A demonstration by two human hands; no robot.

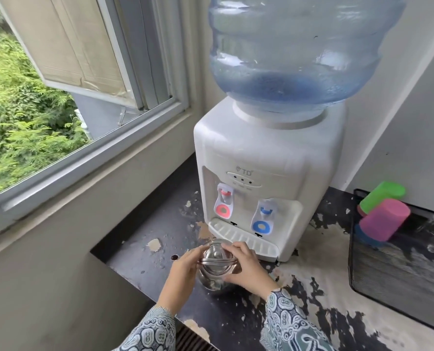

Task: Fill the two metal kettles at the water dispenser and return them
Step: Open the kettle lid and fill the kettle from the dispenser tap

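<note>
At lower centre, a metal kettle [217, 268] sits on the worn black counter [145, 252], just in front of the white water dispenser [269, 158]. The left hand [183, 271] and right hand [246, 264] cup its sides, fingers apparently curled around the lid.

Shiny polished metal kettle [217, 264], glossy white plastic dispenser [266, 158], clear bluish plastic bottle [302, 46], matt black countertop [145, 252] flaking badly, black wire-mesh tray [378, 272].

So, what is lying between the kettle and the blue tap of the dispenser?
In the head view, only the white drip tray lies between the kettle and the blue tap; nothing stands on it.
</note>
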